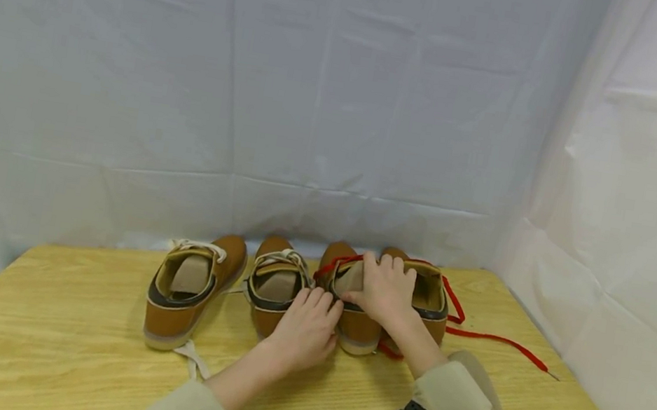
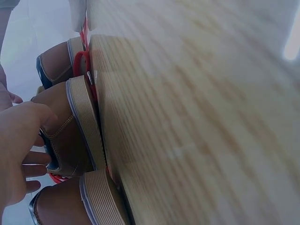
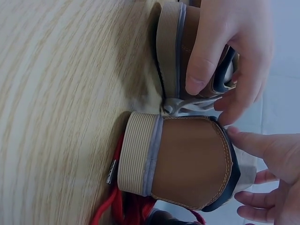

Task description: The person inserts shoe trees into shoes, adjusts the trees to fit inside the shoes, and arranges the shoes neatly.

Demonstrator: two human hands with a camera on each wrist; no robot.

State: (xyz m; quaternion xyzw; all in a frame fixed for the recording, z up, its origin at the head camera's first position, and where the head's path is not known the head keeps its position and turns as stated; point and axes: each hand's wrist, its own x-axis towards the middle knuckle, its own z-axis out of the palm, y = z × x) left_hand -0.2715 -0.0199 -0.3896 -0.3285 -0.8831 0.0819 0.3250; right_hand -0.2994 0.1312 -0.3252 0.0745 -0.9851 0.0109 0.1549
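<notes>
Several brown lace-up shoes with dark collars stand side by side, heels toward me. My right hand (image 1: 383, 287) holds the collar of the third shoe from the left (image 1: 357, 330), which has a red lace. In the right wrist view, its thumb touches that shoe's heel collar and its fingers bend over the other side. My left hand (image 1: 307, 326) is between this shoe and the second shoe (image 1: 263, 319), fingertips at the third shoe's left collar edge. The left wrist view shows the left thumb by its brown heel (image 2: 70, 136). Whether those fingers press is unclear.
The leftmost shoe (image 1: 167, 323) has a pale lace (image 1: 193, 358) trailing onto the wooden table (image 1: 56, 320). At the right, the fourth shoe (image 1: 435, 324) partly hides behind my right arm. Its red lace (image 1: 506, 341) stretches right. White sheeting (image 1: 276, 84) hangs behind the table.
</notes>
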